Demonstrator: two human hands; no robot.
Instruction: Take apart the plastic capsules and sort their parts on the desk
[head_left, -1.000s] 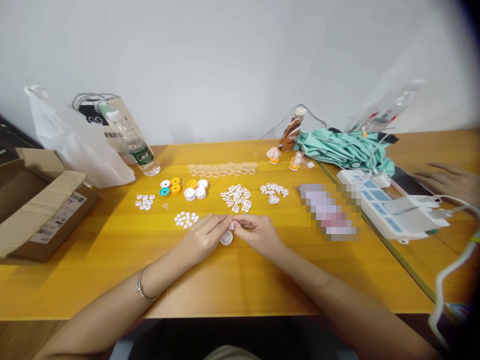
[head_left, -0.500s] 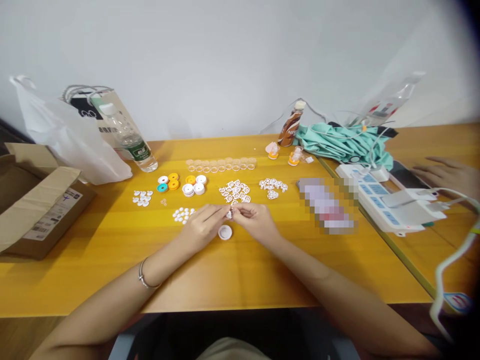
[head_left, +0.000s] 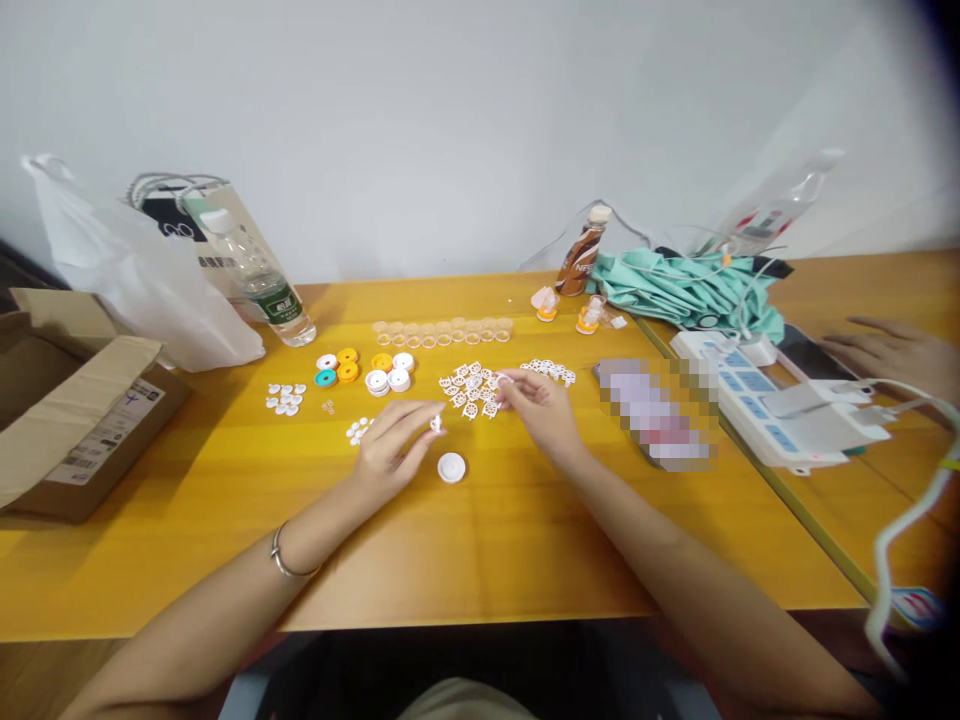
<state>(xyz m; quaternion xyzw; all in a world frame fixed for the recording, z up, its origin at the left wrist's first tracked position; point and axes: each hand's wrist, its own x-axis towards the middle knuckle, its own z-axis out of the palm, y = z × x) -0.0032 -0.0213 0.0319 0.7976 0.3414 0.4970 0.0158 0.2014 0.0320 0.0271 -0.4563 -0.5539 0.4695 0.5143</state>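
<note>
My left hand (head_left: 394, 445) pinches a small white plastic piece (head_left: 436, 424) between thumb and fingertips, raised over the table. My right hand (head_left: 544, 405) is at the right edge of a pile of flat white openwork plastic pieces (head_left: 470, 384), its fingertips closed on one white openwork piece (head_left: 502, 379). Just below and between the hands lies a round white cap (head_left: 451, 467). Small white discs (head_left: 358, 431) lie by my left hand, which partly covers them. Behind my right hand sits a second group of openwork pieces (head_left: 547, 370), partly hidden.
Clear cups (head_left: 442, 332) stand in rows at the back. Coloured round caps (head_left: 347, 371) and white knobbed pieces (head_left: 285, 398) lie left. A cardboard box (head_left: 112, 440) and water bottle (head_left: 277, 300) flank them. Right are a blurred-out flat item (head_left: 652, 410), power strip (head_left: 765, 400) and another person's hand (head_left: 900, 355).
My hands were together above the white cap. Now they are apart: the right has moved right and away to the openwork pile, the left slightly left, still with a white piece.
</note>
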